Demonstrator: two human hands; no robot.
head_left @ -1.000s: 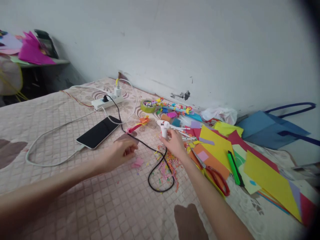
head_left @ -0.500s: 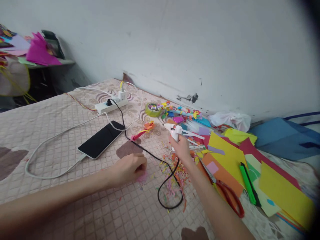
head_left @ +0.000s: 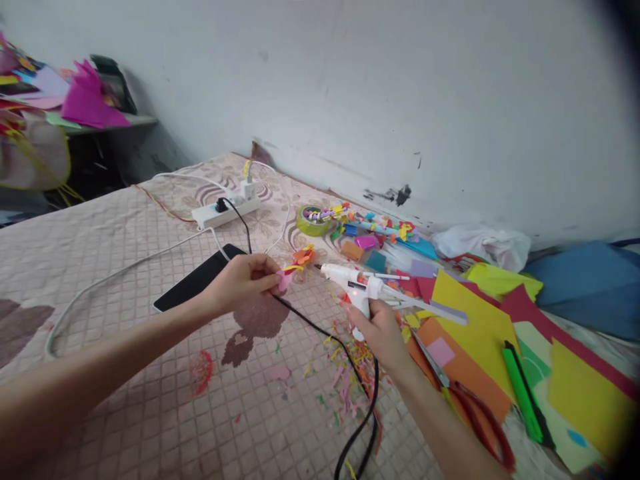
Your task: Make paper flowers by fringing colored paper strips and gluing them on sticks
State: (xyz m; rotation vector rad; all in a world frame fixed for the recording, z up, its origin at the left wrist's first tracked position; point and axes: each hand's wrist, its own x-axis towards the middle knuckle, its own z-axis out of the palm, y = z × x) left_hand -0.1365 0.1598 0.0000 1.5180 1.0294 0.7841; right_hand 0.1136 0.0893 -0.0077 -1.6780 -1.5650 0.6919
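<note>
My left hand [head_left: 243, 283] is closed in a pinch on a small light pink paper piece [head_left: 285, 280]. Right behind it lies a paper flower stick [head_left: 303, 256] with orange petals and yellow strips; the fingers hide its lower end. In my right hand [head_left: 377, 327] is a white hot glue gun [head_left: 357, 283] with a small red light on its body. Its nozzle points left, toward the flower and the pink piece, a short gap away. A clear glue stick [head_left: 425, 303] pokes out of its back. Lower down, a pink paper heart [head_left: 280, 372] lies on the quilted cover.
A black cord [head_left: 310, 321] runs across the cover among paper scraps [head_left: 345, 393]. Left of it are a phone [head_left: 193, 280] and a white power strip [head_left: 225, 213]. To the right lie red-handled scissors [head_left: 480, 417], a green cutter [head_left: 525, 393] and yellow paper [head_left: 465, 320].
My left hand has risen from the cover to beside the flower, now showing a pink paper piece. The glue gun has come nearer and turned more side-on. The view has shifted slightly.
</note>
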